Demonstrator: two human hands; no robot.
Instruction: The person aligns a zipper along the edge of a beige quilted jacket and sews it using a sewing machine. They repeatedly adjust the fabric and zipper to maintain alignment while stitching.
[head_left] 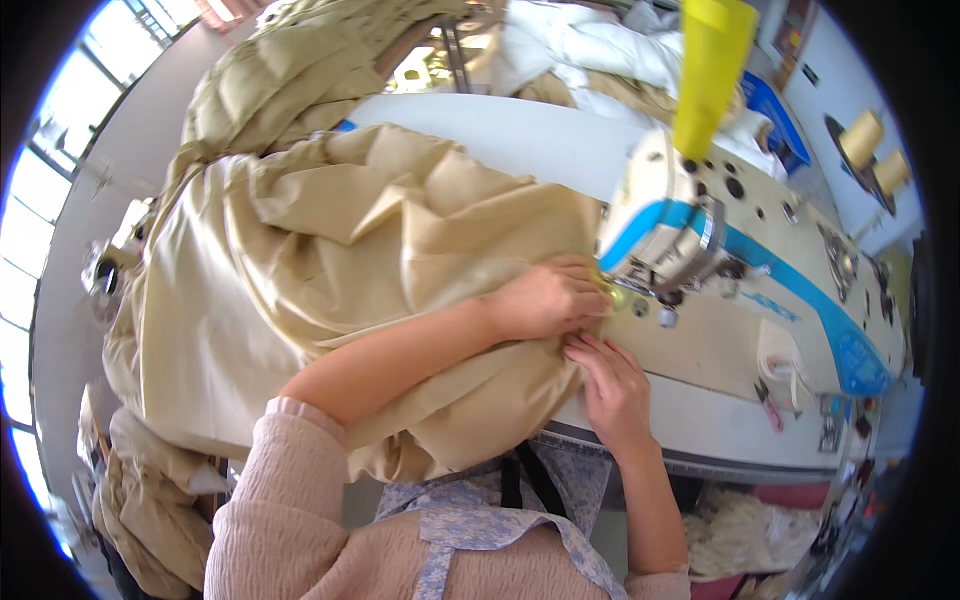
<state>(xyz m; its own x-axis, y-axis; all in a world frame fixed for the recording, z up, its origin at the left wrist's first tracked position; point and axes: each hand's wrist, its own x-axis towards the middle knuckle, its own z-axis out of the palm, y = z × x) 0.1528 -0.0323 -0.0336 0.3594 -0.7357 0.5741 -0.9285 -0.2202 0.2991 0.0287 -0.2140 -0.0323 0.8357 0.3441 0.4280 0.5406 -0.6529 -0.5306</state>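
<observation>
A large beige cloth piece [330,230], gathered in loose folds, covers the left of the sewing table [520,120]. Its right edge reaches the head of a white and blue sewing machine [660,215]. My left hand [550,298] lies across the cloth just left of the needle area, fingers curled and closed on the fabric. Nearer to me, my right hand [612,388] pinches the cloth's edge between thumb and fingers. The fingertips of both hands are close together. Blur and the machine head hide the needle and the exact stitching spot.
Pink-handled snips [768,405] and a white fabric strip [780,355] lie on the machine bed at right. A yellow cone-like piece [710,75] stands above the machine head. Thread cones [862,138], a blue crate [775,120] and quilted beige fabric [270,70] are farther back.
</observation>
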